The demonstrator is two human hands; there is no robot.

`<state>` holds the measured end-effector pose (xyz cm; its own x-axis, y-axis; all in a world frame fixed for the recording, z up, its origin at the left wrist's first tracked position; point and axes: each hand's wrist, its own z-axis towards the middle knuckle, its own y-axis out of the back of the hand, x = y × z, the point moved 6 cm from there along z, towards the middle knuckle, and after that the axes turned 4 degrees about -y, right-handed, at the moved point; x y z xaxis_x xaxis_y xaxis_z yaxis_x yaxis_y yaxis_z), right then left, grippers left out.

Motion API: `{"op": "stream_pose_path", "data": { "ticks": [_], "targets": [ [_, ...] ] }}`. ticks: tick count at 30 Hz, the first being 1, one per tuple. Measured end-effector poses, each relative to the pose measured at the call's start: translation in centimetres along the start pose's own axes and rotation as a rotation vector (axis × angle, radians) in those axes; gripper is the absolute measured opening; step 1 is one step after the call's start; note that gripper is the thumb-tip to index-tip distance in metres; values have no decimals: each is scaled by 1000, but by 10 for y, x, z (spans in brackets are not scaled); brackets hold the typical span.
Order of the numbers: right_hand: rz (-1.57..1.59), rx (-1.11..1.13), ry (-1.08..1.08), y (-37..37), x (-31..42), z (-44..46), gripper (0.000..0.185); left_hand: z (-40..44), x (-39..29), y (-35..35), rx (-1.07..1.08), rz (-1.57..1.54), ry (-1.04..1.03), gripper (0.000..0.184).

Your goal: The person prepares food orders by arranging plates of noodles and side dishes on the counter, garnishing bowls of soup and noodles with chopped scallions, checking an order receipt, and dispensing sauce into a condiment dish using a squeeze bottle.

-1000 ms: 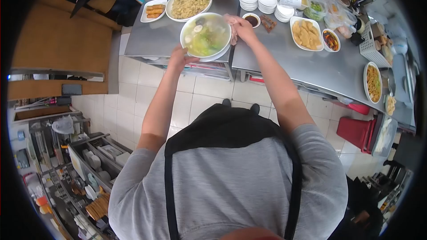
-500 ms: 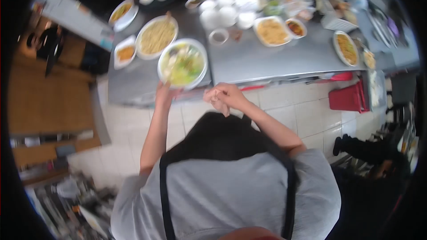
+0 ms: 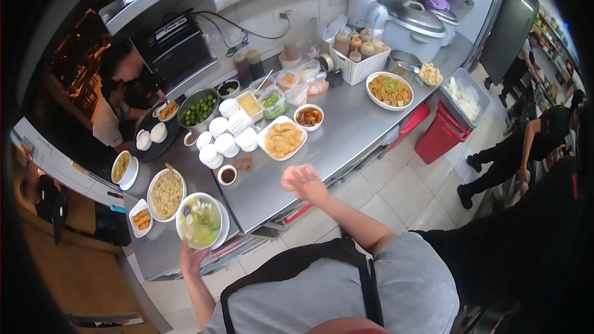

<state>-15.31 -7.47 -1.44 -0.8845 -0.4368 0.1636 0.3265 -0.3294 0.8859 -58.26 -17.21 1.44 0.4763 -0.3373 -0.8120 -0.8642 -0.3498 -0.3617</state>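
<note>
My left hand (image 3: 193, 260) is at the near rim of a white soup bowl (image 3: 199, 220), its fingers around the edge. The bowl holds pale broth with greens and has a white plate (image 3: 223, 225) under its right side. My right hand (image 3: 303, 184) is over the front of the steel counter, to the right of the dark sauce cup (image 3: 227, 175) and nearer me than the dish of golden fried pieces (image 3: 284, 140). Its fingers are bent around a crumpled pink cloth (image 3: 289, 177), partly hidden by them.
Left of the soup are a rice bowl (image 3: 166, 195) and fried rolls (image 3: 142, 219). Stacked small white dishes (image 3: 226, 145), noodles (image 3: 390, 91) and a sauce basket (image 3: 361, 65) stand farther back. A red bin (image 3: 438, 133) is at right; people (image 3: 526, 142) are at right and back left.
The view has swung right and up, showing the back wall and shelf. My right hand left the soup bowl with the pink cloth, drew in towards me, then reached out over the counter.
</note>
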Motion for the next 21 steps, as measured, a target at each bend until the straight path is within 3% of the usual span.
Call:
{"op": "stream_pose_path", "data": {
  "ticks": [2,7,12,13,14,15,16,17,18,20,21],
  "targets": [
    [-156,-62,-79,21,-67,0,52,-3,-2,-5,-76,22,12,62],
    [-60,-48,-224,40,-223,22,49,-5,9,-1,-314,73,-3,63],
    [-73,56,-302,77,-301,66,36,4,28,22,-381,52,-123,62],
    [43,295,-372,86,-309,87,31,5,30,16,-392,50,-134,62],
    [159,536,-437,92,-316,103,30,2,34,19,-552,-21,-126,58],
    [307,357,-341,111,-321,130,31,-4,39,22,-712,-95,-114,55],
    [451,179,-244,134,-328,155,32,-6,41,19,-722,-99,-119,55],
    [552,167,-183,165,-328,188,33,-12,46,20,-796,-93,-87,56],
    [792,-45,-220,186,-342,216,31,-20,51,21,-870,-87,-55,56],
    [1233,79,-345,258,-340,266,38,-40,53,-7,-865,7,-104,54],
    [1702,-15,-267,262,-356,297,42,-47,50,-24,-846,110,-149,52]
  ]
}}
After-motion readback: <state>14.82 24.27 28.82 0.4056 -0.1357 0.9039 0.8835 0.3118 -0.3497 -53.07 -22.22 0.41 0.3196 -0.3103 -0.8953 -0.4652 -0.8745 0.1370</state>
